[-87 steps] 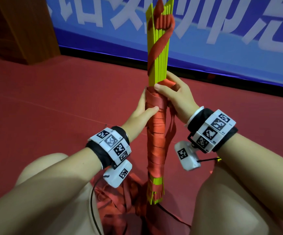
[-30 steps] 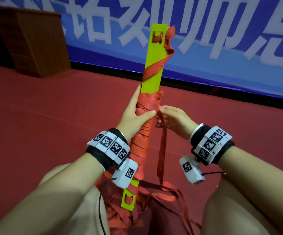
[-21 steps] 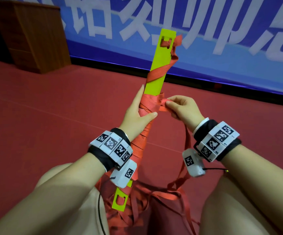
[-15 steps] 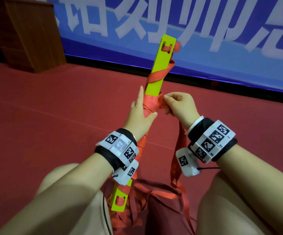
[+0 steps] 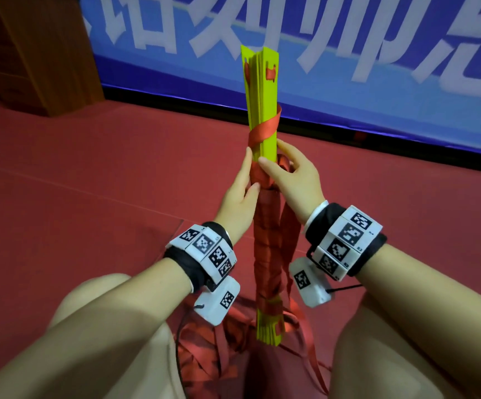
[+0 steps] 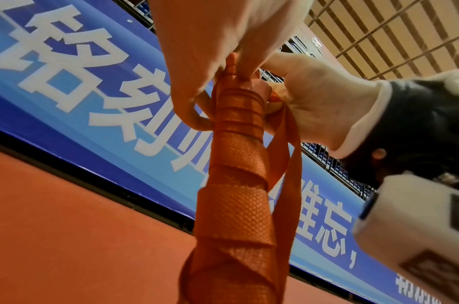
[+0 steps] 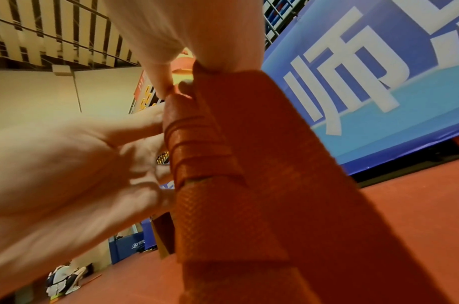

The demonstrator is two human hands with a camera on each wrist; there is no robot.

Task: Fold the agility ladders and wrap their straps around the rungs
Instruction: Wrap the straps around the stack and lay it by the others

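A stack of yellow-green ladder rungs (image 5: 262, 90) stands upright between my knees, its lower half bound in red strap (image 5: 266, 243). My left hand (image 5: 249, 174) grips the bundle at the top of the wrapping, thumb in front and fingers behind. My right hand (image 5: 276, 164) holds a turn of the strap against the bundle's right side, thumb across the front. A loose length of strap (image 5: 288, 240) hangs from that hand. The left wrist view shows the wrapped bundle (image 6: 236, 185) from below, with both hands at its top; the right wrist view shows the same wrapping (image 7: 223, 185).
More loose red strap (image 5: 213, 349) lies heaped on the red floor (image 5: 89, 182) between my knees. A wooden cabinet (image 5: 40, 53) stands at the far left, and a blue banner (image 5: 377, 82) runs along the wall behind.
The bundle has turned from flat face to edge-on and stands straighter. My right hand has carried the strap round it and now presses on its right side. The left hand kept its grip.
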